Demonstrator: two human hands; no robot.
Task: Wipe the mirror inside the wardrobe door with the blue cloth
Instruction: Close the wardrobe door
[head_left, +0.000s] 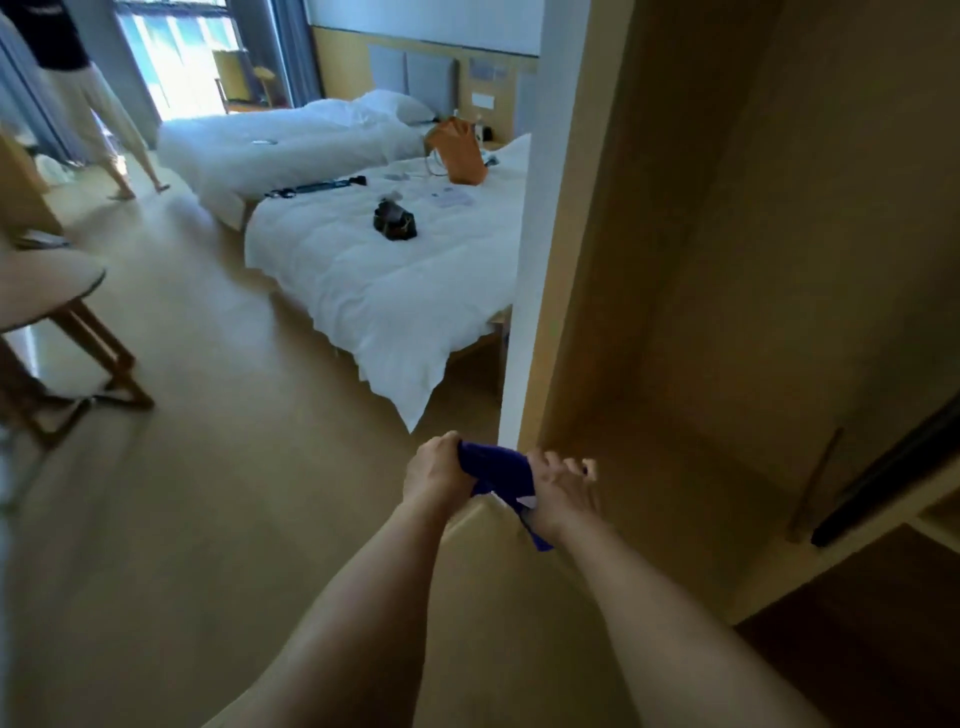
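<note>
A blue cloth (501, 470) is stretched between both my hands, low in the middle of the view. My left hand (436, 470) grips its left end in a fist. My right hand (558, 486) holds the right part, with a tail of cloth hanging below the wrist. Both hands hover over the floor beside the corner of a tan wardrobe (727, 260), which fills the right side. A dark sliding panel (893, 467) leans at the far right. No mirror surface is plain to see.
Two white beds (374, 280) stand ahead with a black pouch (395, 221) and an orange bag (460, 150) on the nearer one. A chair (57, 312) is at the left. Another person's legs (111, 130) are by the window, top left.
</note>
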